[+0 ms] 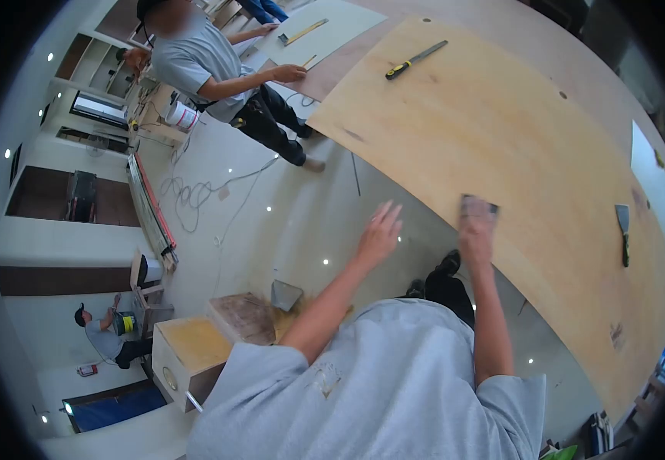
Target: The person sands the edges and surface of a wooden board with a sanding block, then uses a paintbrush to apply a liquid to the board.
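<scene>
My right hand [477, 236] is closed on a dark piece of sandpaper [492, 207], pressed to the near edge of a large plywood sheet [516, 146]. Motion blurs that hand a little. Off the sheet's edge, above the floor, my left hand [380, 232] hangs with fingers stretched out and nothing in it. A file [417, 60] with a black and yellow handle lies toward the sheet's far left. To the right rests a putty knife [623, 234] with a dark handle.
Left of the sheet, a co-worker [210, 65] stands at a white panel [340, 27] with a yellow-handled tool [303, 32]. Cables [194, 195] trail over the glossy floor. A wooden box [192, 345] is at lower left; another person [106, 333] sits beyond it.
</scene>
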Demonstrator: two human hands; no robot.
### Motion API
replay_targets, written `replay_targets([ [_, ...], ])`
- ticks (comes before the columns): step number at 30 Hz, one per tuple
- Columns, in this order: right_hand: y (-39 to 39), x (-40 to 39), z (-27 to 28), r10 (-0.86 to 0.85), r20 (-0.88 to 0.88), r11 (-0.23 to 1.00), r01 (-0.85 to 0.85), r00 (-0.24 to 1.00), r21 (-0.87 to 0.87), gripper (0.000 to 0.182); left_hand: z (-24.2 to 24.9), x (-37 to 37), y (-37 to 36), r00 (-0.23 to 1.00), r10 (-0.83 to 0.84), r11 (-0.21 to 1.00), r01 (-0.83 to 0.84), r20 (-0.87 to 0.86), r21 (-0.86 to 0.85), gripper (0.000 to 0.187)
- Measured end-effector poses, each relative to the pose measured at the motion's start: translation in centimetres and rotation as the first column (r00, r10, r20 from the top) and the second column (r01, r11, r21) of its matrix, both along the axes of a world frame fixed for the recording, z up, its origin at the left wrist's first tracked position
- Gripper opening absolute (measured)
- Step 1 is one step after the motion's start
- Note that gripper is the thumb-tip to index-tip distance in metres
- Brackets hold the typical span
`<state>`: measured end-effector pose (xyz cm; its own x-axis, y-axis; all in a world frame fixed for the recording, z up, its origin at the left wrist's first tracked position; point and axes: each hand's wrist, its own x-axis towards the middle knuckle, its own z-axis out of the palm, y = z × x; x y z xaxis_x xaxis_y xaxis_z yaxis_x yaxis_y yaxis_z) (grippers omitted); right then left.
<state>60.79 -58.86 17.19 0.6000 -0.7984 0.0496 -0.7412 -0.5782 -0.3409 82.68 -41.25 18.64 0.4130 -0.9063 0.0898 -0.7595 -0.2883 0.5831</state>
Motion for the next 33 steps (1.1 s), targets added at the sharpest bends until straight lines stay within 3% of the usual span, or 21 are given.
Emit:
replay_targets([
  [2, -0.8, -2.4, 1.2, 0.150, 0.015, 0.988, -0.150, 0.989, 0.018, 0.056, 0.7, -1.5, -4.9, 0.995, -0.086, 0.992, 0.089, 0.048, -0.084, 0.052],
  [3, -0.4, -4.2, 1.2, 0.231, 0.015, 0.972, -0.231, 0.973, 0.049, 0.056, 0.3, -2.7, -6.0, 0.989, -0.120, 0.992, 0.123, 0.086, -0.029, 0.055],
  [4, -1.7, -7.9, 0.4, 0.081, 0.114, 0.990, -0.093, 0.990, 0.108, 0.058, 0.1, -3.1, -7.6, 0.978, -0.158, 0.987, 0.157, 0.135, 0.020, 0.057],
  [6, -5.2, -17.0, -1.4, -0.125, -0.063, 0.983, 0.116, 0.990, -0.140, 0.060, -0.2, -2.9, -10.0, 0.950, -0.217, 0.976, 0.203, 0.226, 0.085, 0.061],
  [8, -8.3, -29.4, -4.9, -0.261, -0.120, 0.908, 0.202, 0.958, -0.367, 0.059, -1.1, -3.2, -11.0, 0.929, -0.254, 0.965, 0.222, 0.271, 0.141, 0.065],
  [10, -10.1, -38.9, -6.3, -0.495, -0.393, 0.848, 0.333, 0.775, -0.412, 0.058, -2.1, -2.0, -11.9, 0.915, -0.228, 0.969, 0.180, 0.333, 0.169, 0.067],
  [13, -11.7, -39.1, -8.8, -0.682, -0.373, 0.729, 0.624, 0.629, -0.280, 0.058, -2.6, 0.4, -13.3, 0.915, -0.177, 0.978, 0.123, 0.363, 0.168, 0.068],
  [14, -10.9, -31.6, -5.9, -0.651, -0.144, 0.708, 0.528, 0.745, -0.470, 0.058, -2.6, 1.4, -13.9, 0.917, -0.151, 0.983, 0.098, 0.370, 0.157, 0.068],
  [15, -10.0, -25.1, -4.8, -0.598, -0.623, 0.773, 0.159, 0.504, -0.614, 0.057, -2.6, 2.2, -14.8, 0.922, -0.125, 0.985, 0.070, 0.366, 0.160, 0.069],
  [16, -9.9, -18.2, -4.0, -0.542, -0.436, 0.811, 0.311, 0.718, -0.496, 0.057, -2.7, 3.1, -15.6, 0.925, -0.096, 0.986, 0.038, 0.367, 0.163, 0.069],
  [17, -9.1, -11.3, -2.2, -0.447, -0.364, 0.881, 0.331, 0.817, -0.339, 0.058, -2.9, 4.3, -15.7, 0.927, -0.069, 0.985, 0.004, 0.370, 0.174, 0.070],
  [18, -7.8, -6.5, -2.3, -0.276, -0.024, 0.945, 0.266, 0.961, -0.189, 0.057, -3.3, 5.9, -15.1, 0.922, -0.048, 0.976, -0.039, 0.384, 0.216, 0.070],
  [19, -6.5, -1.9, -1.7, -0.148, 0.102, 0.975, 0.163, 0.984, -0.153, 0.057, -3.9, 7.8, -14.8, 0.915, -0.032, 0.966, -0.075, 0.401, 0.248, 0.070],
  [21, -5.0, 2.7, 1.0, 0.111, 0.307, 0.978, -0.160, 0.945, 0.137, 0.060, -4.3, 9.8, -17.1, 0.910, -0.057, 0.953, -0.073, 0.411, 0.295, 0.070],
  [24, -10.8, -4.4, -1.0, 0.012, 0.136, 1.000, -0.014, 0.991, 0.017, 0.062, -3.2, 13.5, -16.2, 0.919, 0.026, 0.935, -0.162, 0.394, 0.316, 0.070],
  [26, -14.7, -12.3, -0.4, -0.219, -0.003, 0.967, 0.217, 0.976, -0.130, 0.061, -2.5, 15.5, -16.0, 0.919, 0.066, 0.924, -0.204, 0.389, 0.324, 0.071],
  [27, -16.7, -15.8, 0.6, -0.323, -0.238, 0.922, 0.248, 0.916, -0.296, 0.060, -2.3, 16.7, -16.0, 0.916, 0.065, 0.920, -0.208, 0.395, 0.332, 0.072],
  [28, -18.3, -19.5, -0.5, -0.429, -0.538, 0.894, 0.258, 0.725, -0.365, 0.060, -2.5, 17.4, -15.9, 0.913, 0.065, 0.915, -0.216, 0.402, 0.342, 0.073],
  [30, -21.0, -25.3, -3.7, -0.534, -0.126, 0.830, 0.490, 0.836, -0.268, 0.062, -2.9, 19.0, -16.3, 0.899, 0.055, 0.923, -0.212, 0.433, 0.321, 0.073],
  [31, -20.4, -22.3, -3.2, -0.561, -0.322, 0.819, 0.455, 0.762, -0.350, 0.062, -2.9, 19.9, -16.5, 0.890, 0.049, 0.928, -0.208, 0.453, 0.309, 0.073],
  [33, -18.5, -14.5, -2.5, -0.599, -0.641, 0.800, 0.344, 0.479, -0.491, 0.062, -2.9, 21.0, -17.3, 0.900, 0.041, 0.942, -0.180, 0.434, 0.285, 0.074],
])
